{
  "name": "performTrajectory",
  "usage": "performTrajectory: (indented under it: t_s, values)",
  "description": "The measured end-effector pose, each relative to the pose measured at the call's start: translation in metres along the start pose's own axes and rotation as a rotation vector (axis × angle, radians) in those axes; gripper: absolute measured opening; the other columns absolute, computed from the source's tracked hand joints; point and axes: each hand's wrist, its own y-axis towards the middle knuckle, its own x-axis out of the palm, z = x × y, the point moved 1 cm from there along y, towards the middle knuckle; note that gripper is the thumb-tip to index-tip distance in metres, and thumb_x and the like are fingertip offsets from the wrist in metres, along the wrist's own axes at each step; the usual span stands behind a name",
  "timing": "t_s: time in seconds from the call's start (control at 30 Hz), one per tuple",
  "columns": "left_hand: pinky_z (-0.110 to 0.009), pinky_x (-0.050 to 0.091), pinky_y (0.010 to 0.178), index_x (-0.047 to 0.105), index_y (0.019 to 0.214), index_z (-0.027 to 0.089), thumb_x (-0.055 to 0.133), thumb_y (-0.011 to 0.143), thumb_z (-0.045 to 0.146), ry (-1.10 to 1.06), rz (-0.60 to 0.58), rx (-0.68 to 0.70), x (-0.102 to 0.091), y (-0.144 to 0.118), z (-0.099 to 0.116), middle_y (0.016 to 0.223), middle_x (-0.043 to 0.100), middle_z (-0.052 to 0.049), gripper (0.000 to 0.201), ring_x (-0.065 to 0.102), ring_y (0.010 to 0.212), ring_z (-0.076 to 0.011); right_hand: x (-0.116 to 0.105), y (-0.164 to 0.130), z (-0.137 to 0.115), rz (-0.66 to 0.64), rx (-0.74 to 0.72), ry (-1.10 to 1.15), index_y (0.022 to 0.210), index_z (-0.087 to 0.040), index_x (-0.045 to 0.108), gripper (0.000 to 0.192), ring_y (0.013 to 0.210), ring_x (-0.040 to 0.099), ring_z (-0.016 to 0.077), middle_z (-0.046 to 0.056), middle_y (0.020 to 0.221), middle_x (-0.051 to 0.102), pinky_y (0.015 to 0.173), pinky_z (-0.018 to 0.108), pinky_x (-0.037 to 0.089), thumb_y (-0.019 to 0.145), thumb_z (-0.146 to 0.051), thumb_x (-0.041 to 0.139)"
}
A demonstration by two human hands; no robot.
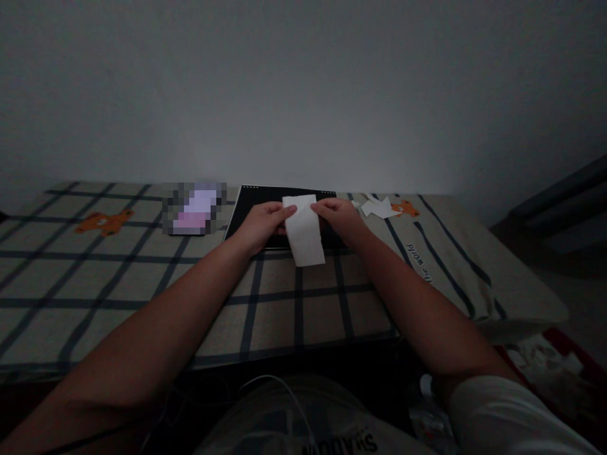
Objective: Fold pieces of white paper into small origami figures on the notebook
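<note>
Between my two hands hangs a strip of white paper (307,239), held up by its top part with the lower end loose. My left hand (265,222) pinches its upper left edge, thumb on the front. At the upper right edge, my right hand (337,216) is closed with thumb and fingertips on the paper. Behind and below the hands lies a flat black board or calendar-like pad (256,197) with small slots along its far edge. Several white paper scraps (379,207) rest on the cloth right of my right hand.
A checked tablecloth (199,278) with orange bear prints covers the table. A phone (194,212), blurred out, lies left of the pad. The wall (303,95) rises behind the table. Low on the right are a plastic bottle (429,411) and a red container (559,338) with crumpled white stuff.
</note>
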Motion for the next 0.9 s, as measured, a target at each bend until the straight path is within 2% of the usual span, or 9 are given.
performTrajectory:
  t_s: [0.3,0.43,0.6,0.73,0.9]
  values:
    - [-0.039,0.062,0.075,0.073,0.083,0.016,0.094,0.059,0.056,0.051,0.042,0.022,-0.002,0.001,-0.003,0.084,0.073,-0.007,0.051,0.07,0.079,-0.0214,0.0,0.003,0.009,-0.012,0.003,-0.02,0.08,-0.02,0.076,0.03,0.065,0.06,0.0168,0.002,0.068,0.068,0.064,0.032,0.048,0.086,-0.048,0.068]
    - [-0.037,0.061,0.071,0.071,0.077,0.016,0.095,0.057,0.055,0.058,0.084,0.036,-0.002,0.003,-0.005,0.08,0.073,-0.007,0.049,0.069,0.076,-0.0207,0.0,0.004,0.01,-0.032,-0.001,-0.026,0.077,-0.02,0.074,0.032,0.065,0.06,0.0172,0.003,0.069,0.068,0.065,0.033,0.048,0.088,-0.049,0.067]
    - [-0.036,0.062,0.07,0.073,0.079,0.016,0.095,0.057,0.053,0.053,0.077,0.036,-0.002,0.002,-0.004,0.08,0.074,-0.007,0.049,0.069,0.076,-0.0209,0.0,0.003,0.007,-0.035,0.009,0.002,0.078,-0.02,0.074,0.03,0.064,0.06,0.0169,0.002,0.068,0.068,0.065,0.034,0.049,0.086,-0.048,0.067]
    - [-0.034,0.061,0.069,0.074,0.084,0.017,0.092,0.063,0.057,0.011,0.048,0.047,-0.004,0.003,-0.004,0.085,0.075,-0.008,0.049,0.07,0.078,-0.0212,0.0,0.004,0.009,-0.033,0.011,-0.019,0.078,-0.021,0.074,0.029,0.065,0.061,0.0173,0.002,0.069,0.069,0.066,0.034,0.05,0.087,-0.048,0.067]
    - [-0.031,0.06,0.065,0.075,0.085,0.017,0.092,0.061,0.06,0.005,0.074,0.074,-0.008,0.007,-0.007,0.081,0.073,-0.006,0.053,0.067,0.072,-0.0174,0.0,0.004,0.008,-0.031,0.02,0.02,0.077,-0.021,0.073,0.027,0.062,0.06,0.0164,0.001,0.067,0.068,0.063,0.032,0.049,0.086,-0.046,0.067]
